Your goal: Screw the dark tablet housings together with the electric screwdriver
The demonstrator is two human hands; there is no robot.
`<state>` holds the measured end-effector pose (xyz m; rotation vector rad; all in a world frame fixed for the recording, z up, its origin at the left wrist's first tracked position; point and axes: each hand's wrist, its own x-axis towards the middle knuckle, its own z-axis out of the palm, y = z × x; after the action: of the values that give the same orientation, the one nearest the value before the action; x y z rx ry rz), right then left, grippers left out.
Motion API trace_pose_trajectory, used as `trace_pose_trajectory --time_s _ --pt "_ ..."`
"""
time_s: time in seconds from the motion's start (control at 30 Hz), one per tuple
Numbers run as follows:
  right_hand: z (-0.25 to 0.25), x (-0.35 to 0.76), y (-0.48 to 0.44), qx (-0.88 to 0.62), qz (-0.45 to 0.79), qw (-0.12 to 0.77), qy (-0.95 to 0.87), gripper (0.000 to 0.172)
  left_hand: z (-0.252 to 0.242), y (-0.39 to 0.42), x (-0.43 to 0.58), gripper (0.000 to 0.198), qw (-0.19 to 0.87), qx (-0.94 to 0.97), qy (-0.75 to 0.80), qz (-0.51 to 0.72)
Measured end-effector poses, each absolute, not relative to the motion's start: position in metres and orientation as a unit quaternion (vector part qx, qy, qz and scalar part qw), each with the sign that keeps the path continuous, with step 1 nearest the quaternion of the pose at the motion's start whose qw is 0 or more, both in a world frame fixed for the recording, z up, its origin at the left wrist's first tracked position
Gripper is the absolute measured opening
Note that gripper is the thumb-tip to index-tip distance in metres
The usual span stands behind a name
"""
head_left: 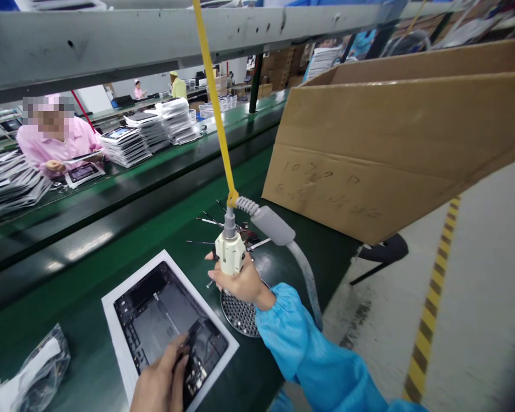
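Observation:
My right hand is wrapped round a cream electric screwdriver, held upright at the end of a yellow strap. Its tip is hidden behind the hand. Below it is a round metal dish with holes, partly covered by my wrist. My left hand is over the lower part of an opened tablet-like device in a white frame. Its fingers are closed together at a black part inside; whether they grip it is hard to make out. A pale flat strip lies across the device's grey middle.
Thin cables and small parts lie behind the screwdriver. A large cardboard box stands at the right, a clear plastic bag at the left. A grey cord hangs at the bench edge. Across the line, a person in pink works beside stacked panels.

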<state>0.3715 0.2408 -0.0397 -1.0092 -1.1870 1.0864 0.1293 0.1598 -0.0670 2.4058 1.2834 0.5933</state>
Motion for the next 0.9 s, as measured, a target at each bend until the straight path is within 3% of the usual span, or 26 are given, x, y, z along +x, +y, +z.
trace_pose_trajectory --time_s 0.13,0.27,0.4,0.57,0.7,0.9 --pt "-0.038 0.371 0.240 -0.437 0.464 0.579 -0.509 0.028 -0.061 0.164 0.130 0.021 0.123 0.868 0.421 0.231" --pt "-0.039 0.371 0.241 -0.439 0.460 0.575 -0.515 0.028 -0.048 0.168 0.131 0.027 0.105 0.848 0.444 0.270" --pt "-0.044 0.373 0.241 -0.439 0.461 0.573 -0.517 0.033 -0.037 0.175 0.120 0.029 0.157 0.770 0.548 0.288" --pt "-0.040 0.362 0.239 -0.443 0.436 0.607 -0.495 0.037 -0.033 0.208 0.079 0.049 0.254 0.515 0.732 0.367" --pt "-0.029 0.352 0.233 -0.449 0.407 0.641 -0.471 0.030 -0.037 0.237 0.055 0.059 0.310 0.464 0.735 0.386" --pt "-0.034 0.359 0.234 -0.443 0.406 0.605 -0.522 0.020 -0.045 0.253 0.057 0.069 0.329 0.445 0.729 0.403"
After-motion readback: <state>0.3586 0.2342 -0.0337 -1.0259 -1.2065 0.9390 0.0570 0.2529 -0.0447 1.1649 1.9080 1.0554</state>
